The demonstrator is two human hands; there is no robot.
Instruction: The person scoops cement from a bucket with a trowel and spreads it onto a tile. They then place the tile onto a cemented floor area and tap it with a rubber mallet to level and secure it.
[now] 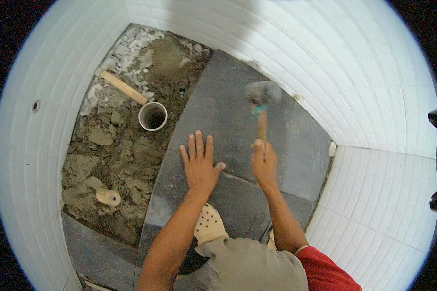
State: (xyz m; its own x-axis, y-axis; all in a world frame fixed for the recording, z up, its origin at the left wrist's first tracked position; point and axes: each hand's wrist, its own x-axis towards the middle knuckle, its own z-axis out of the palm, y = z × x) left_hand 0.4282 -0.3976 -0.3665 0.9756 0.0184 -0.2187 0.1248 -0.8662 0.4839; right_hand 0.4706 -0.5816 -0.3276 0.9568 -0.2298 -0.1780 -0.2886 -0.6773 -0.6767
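The mallet (260, 110) is gripped in my right hand (264, 162), its handle (262, 127) pointing away from me, head (263, 92) over the gray floor tile (218, 97). Left of the mallet, my left hand (200, 167) lies flat, fingers spread, holding nothing.

Mallet (262, 94) seems above tiles (218, 97), right of pipe (153, 108).

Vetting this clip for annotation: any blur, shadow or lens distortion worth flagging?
Head view: mallet head smeared by motion blur, left hand clearer; head view: soft shadow at top centre on the white far wall; head view: fisheye bows the edges of the grey floor tiles, with black corners around the image.
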